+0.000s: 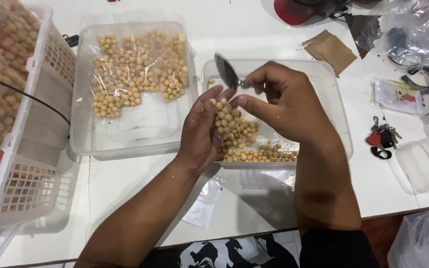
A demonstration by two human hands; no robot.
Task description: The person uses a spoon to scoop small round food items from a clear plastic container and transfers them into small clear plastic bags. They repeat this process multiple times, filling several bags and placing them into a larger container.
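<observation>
Small clear plastic bag of round beige beans (226, 120), cupped upright in the curled left hand (200, 134) above a clear rectangular plastic tub (341, 119) holding loose beans of the same kind. Right hand (286, 101) pinches the handle of a shiny metal spoon (227, 72), bowl raised just over the bag's mouth. Beside it on the white worktop (125, 183), a second clear tub (83, 124) contains flat sealed bean packets (137, 72). Far left, a white perforated plastic basket (35, 149).
</observation>
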